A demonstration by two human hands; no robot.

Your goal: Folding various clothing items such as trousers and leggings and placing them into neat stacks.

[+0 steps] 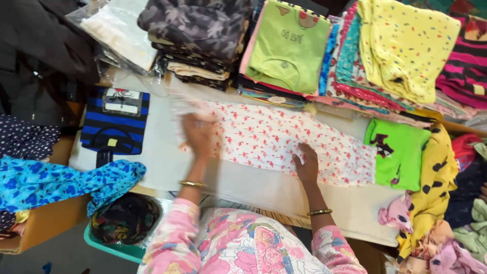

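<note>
Stacks of folded clothing crowd the far edge of a white tabletop (152, 167), where a white garment printed with small red figures (274, 139) lies spread flat. Both arms reach forward over it: the left hand (197, 133), blurred, rests open on the garment's left end, and the right hand (306, 165) presses flat, fingers spread, near its middle. Neither grips anything. A green shirt (398, 152) lies just beside the garment's right end.

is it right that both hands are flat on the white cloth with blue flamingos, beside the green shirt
Not quite: the head view shows the flamingo-print cloth is white with pink-red flamingos, not blue. Both the left hand and right hand do rest on it, beside the green shirt.
</note>
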